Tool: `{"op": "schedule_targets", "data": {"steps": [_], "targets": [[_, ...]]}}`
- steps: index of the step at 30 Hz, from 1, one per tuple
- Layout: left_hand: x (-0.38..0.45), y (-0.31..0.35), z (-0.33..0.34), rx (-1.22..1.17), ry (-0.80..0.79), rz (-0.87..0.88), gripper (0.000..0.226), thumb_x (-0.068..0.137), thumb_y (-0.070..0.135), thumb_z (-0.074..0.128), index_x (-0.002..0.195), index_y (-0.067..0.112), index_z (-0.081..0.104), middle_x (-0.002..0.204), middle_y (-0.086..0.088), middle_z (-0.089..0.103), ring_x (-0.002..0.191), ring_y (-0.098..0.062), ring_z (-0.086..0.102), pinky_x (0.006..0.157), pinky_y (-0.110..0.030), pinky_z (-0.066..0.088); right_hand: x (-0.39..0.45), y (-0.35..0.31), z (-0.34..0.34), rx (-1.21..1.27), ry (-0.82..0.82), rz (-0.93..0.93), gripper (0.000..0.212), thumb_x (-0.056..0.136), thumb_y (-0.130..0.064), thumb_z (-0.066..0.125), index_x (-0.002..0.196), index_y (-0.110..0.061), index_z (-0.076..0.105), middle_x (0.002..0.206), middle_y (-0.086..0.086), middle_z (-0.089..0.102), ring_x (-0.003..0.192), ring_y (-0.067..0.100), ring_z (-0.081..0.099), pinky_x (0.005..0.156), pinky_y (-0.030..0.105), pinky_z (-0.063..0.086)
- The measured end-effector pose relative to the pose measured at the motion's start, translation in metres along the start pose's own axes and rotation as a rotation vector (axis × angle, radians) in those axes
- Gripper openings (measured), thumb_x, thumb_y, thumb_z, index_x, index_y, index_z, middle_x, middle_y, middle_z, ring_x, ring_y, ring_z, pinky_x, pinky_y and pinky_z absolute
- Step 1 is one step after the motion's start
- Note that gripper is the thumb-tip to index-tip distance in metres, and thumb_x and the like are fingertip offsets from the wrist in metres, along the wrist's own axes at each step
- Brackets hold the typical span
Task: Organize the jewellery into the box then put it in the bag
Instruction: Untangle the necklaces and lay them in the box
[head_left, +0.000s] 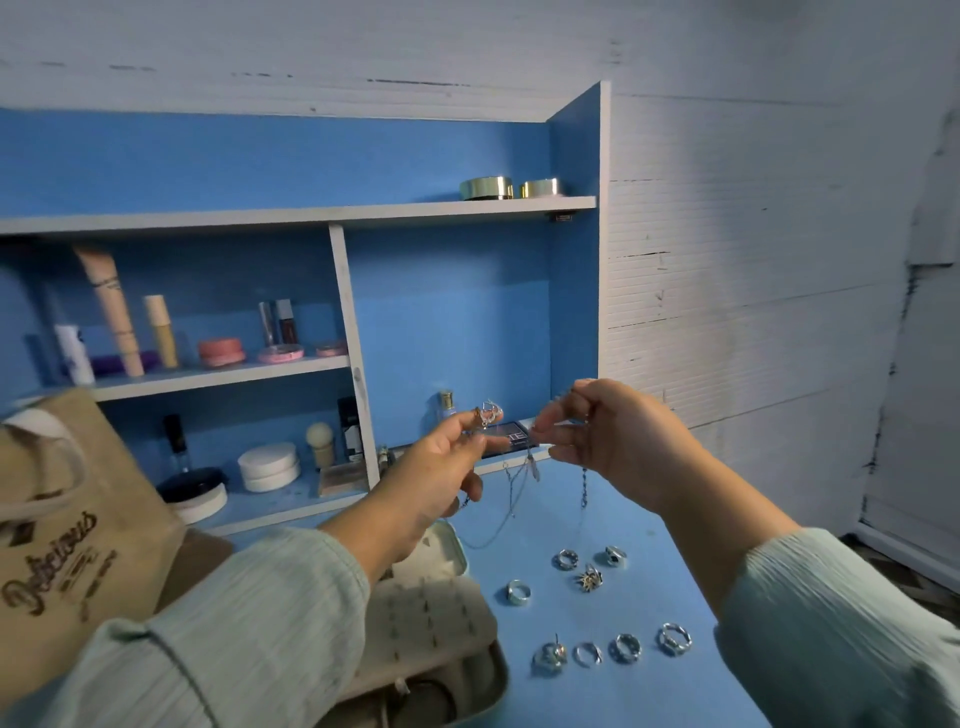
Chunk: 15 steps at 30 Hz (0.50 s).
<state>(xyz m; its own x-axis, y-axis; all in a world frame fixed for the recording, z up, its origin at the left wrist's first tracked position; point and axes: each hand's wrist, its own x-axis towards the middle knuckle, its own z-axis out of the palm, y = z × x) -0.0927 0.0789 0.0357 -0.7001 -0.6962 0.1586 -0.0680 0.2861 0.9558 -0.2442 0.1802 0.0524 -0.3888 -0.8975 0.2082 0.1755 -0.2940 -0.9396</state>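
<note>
A blue shelf unit (447, 312) stands against a white wall (753, 234). Two gold tins (487, 187) sit at its top shelf's right end. Cosmetic tubes (111, 306) and pink compacts (222, 352) line the middle-left shelf.

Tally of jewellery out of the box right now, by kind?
Rings on the desk: 8, e.g.
Chain necklaces held up between left hand and right hand: 1 at least; tangled, exact count unclear
Total: 9 at least
</note>
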Motion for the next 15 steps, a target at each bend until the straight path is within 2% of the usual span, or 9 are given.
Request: {"op": "schedule_targets", "data": {"steps": [5,10,13,15], "targets": [[-0.008,-0.003,0.003,-0.061,0.028,-0.01,0.019,0.098,0.02,0.048,0.108,0.034,0.057,0.095,0.013,0.069,0.043,-0.004,0.043,0.04,-0.015,0.024,-0.003,-0.008,0.007,0.079,0.01,-0.022,0.034,0.098,-0.014,0.029,0.065,-0.012,0.035,0.076,0.014,0.066,0.076,0.029,0.069,0.057,0.028,0.053],[-0.009,-0.007,0.008,-0.096,0.111,0.012,0.014,0.097,0.01,0.047,0.1,0.019,0.057,0.098,0.005,0.07,0.037,-0.006,0.036,0.037,-0.011,0.03,-0.002,-0.01,0.005,0.086,0.069,-0.096,0.032,0.097,-0.011,0.029,0.065,-0.012,0.035,0.083,0.017,0.067,0.084,0.031,0.066,0.067,0.031,0.054],[-0.007,-0.012,0.007,-0.111,0.152,0.012,0.022,0.095,0.01,0.051,0.114,0.019,0.058,0.096,0.006,0.069,0.036,-0.006,0.035,0.037,-0.012,0.032,-0.002,-0.012,0.0,0.061,0.156,-0.107,0.031,0.096,-0.011,0.029,0.065,-0.013,0.033,0.089,0.017,0.066,0.087,0.028,0.064,0.079,0.035,0.05],[-0.006,-0.015,0.005,-0.092,0.152,0.014,0.029,0.093,0.013,0.054,0.121,0.021,0.057,0.104,0.005,0.068,0.037,-0.006,0.037,0.039,-0.012,0.034,-0.002,-0.014,-0.003,0.064,0.2,-0.107,0.031,0.095,-0.011,0.03,0.065,-0.013,0.033,0.089,0.016,0.066,0.086,0.027,0.064,0.081,0.035,0.05]]}}
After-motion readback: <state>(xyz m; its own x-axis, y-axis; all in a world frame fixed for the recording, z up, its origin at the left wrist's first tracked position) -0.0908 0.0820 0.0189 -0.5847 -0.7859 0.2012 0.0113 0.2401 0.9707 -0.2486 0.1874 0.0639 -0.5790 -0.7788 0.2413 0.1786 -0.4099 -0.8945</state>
